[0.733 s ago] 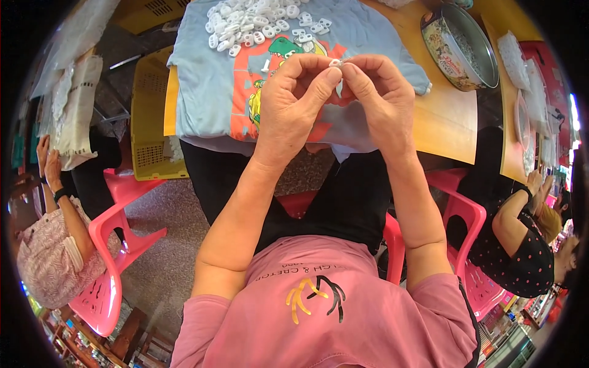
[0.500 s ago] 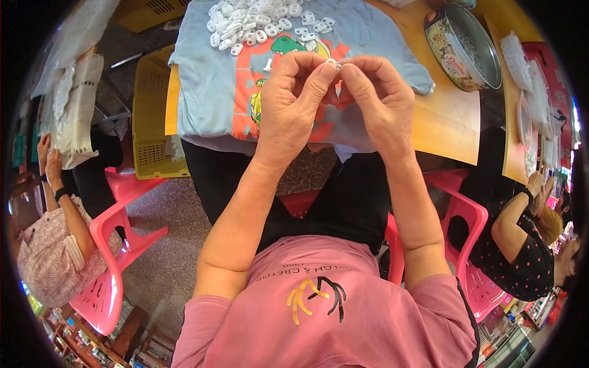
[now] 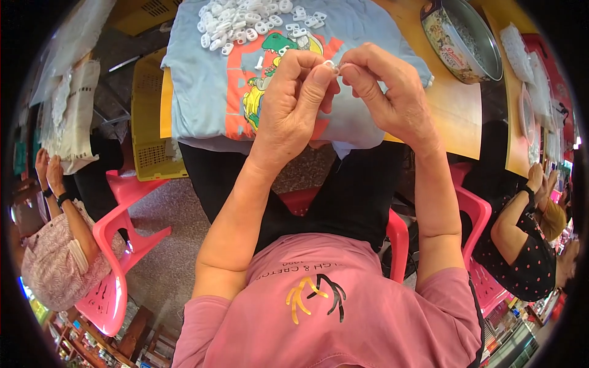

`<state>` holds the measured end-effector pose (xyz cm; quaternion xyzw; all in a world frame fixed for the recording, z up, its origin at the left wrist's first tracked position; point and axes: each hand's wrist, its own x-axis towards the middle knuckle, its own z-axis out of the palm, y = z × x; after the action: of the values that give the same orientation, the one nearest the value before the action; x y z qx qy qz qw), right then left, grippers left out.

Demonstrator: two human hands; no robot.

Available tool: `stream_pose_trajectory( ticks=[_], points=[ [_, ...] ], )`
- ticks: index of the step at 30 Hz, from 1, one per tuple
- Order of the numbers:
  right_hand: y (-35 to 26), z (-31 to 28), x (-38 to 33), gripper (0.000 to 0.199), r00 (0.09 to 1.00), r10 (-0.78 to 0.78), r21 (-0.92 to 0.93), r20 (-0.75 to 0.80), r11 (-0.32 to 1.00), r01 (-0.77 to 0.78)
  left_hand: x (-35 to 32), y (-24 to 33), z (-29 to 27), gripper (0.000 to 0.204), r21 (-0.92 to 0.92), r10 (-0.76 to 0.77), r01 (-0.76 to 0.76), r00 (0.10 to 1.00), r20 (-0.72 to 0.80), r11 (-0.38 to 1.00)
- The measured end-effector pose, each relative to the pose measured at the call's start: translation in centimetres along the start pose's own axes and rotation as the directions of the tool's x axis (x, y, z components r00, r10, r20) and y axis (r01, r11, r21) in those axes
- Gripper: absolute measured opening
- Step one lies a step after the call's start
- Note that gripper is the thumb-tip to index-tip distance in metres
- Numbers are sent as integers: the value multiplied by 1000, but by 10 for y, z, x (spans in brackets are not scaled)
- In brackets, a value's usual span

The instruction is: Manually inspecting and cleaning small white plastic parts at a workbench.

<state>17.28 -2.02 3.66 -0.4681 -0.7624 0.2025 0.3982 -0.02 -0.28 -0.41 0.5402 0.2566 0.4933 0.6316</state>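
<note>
A small white plastic piece with two holes (image 3: 331, 66) is pinched between the thumb and forefinger of my left hand (image 3: 288, 110). Close beside it, the thumb and forefinger of my right hand (image 3: 397, 101) come together; what they hold, if anything, is too small to make out. Both hands are raised over a light blue printed cloth (image 3: 199, 110) spread on the table. On the cloth lie a heap of similar white pieces (image 3: 230, 21) at the back and a small white pin (image 3: 259, 63) left of my left hand.
At the back right stands an oval tin (image 3: 443, 46) with small greyish bits inside. A yellow crate (image 3: 147, 116) is left of the table. People sit on pink chairs (image 3: 113, 257) at both sides, working at their own tables. Clear bags (image 3: 518, 55) lie far right.
My right hand has shifted right and opened a small gap from my left fingertips. The white piece in my left hand now shows more. My view has shifted slightly.
</note>
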Motion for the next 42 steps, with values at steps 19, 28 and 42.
stream_pose_trajectory(
  ticks=[19,28,42],
  points=[
    [9,15,5,6,988,-151,-42,-20,988,150,-2,-3,-1,11,63,51,-50,998,-20,997],
    [16,22,8,3,970,-242,-93,-27,967,238,-2,-2,-5,7,125,58,-52,997,-44,991],
    [6,1,1,16,998,-43,6,47,999,42,1,2,-5,8,24,-28,28,1000,10,999]
  ],
)
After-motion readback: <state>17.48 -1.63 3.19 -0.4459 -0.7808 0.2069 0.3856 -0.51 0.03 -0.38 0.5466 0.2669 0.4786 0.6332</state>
